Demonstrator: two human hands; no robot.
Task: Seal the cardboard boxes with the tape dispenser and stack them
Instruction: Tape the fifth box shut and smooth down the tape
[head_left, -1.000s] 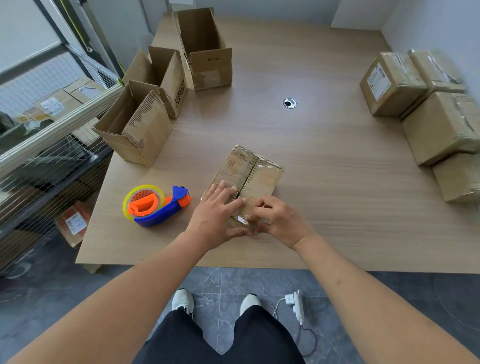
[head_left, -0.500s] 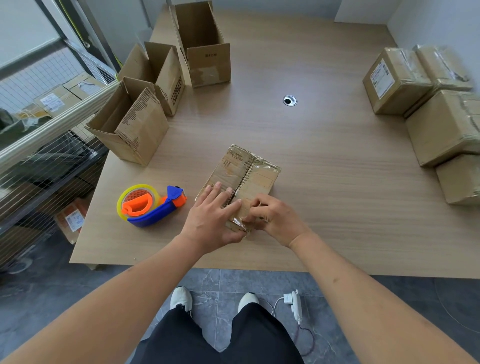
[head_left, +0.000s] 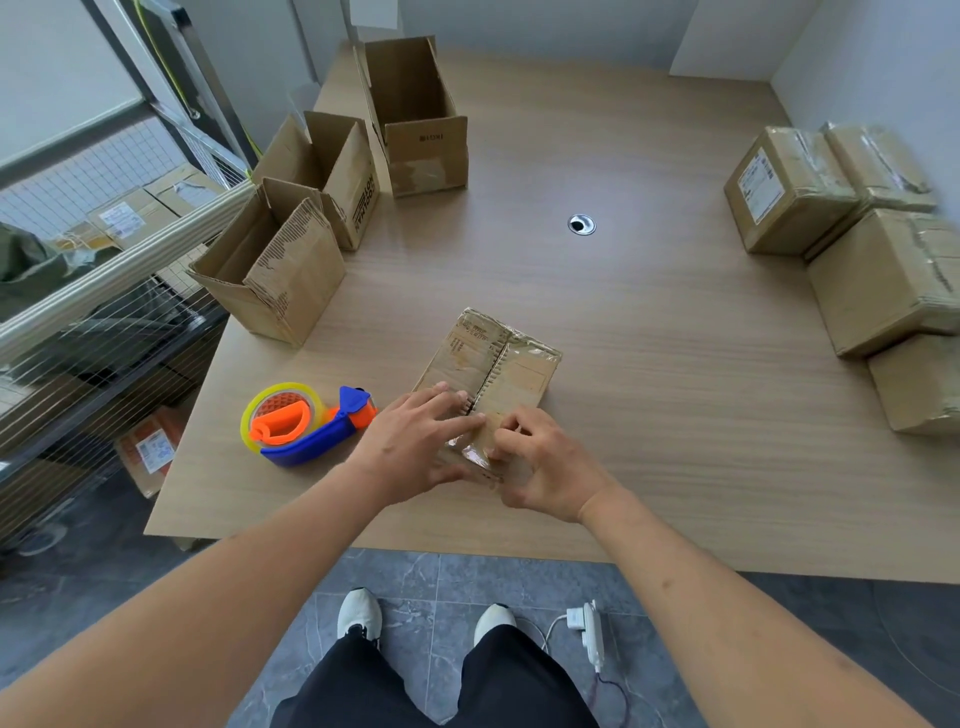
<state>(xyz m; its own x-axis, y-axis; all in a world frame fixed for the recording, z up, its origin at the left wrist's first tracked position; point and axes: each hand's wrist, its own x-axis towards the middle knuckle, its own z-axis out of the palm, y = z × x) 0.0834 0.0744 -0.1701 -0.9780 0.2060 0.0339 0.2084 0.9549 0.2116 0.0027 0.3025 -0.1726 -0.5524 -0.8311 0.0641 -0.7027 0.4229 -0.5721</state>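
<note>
Wooden table (head_left: 649, 364) | both hands on closed box (head_left: 488, 364) | three open boxes (head_left: 270, 270)

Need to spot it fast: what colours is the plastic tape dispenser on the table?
Blue body, orange handle, yellow roll: the plastic tape dispenser, head view.

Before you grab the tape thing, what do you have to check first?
1. Box flaps closed: ok. The small box lies with both flaps down and meeting at the middle seam.
2. Box held steady: ok. The left hand presses flat on the near end and the right hand pinches the same end.
3. Old tape out of the way: cannot tell. A crinkled clear strip sits between the hands.
4. Tape dispenser within reach: ok. It rests on the table, just left of the left hand.
5. A free hand: not ok. Both are on the box.
6. Room to stack: ok. Sealed boxes sit at the right.
</note>
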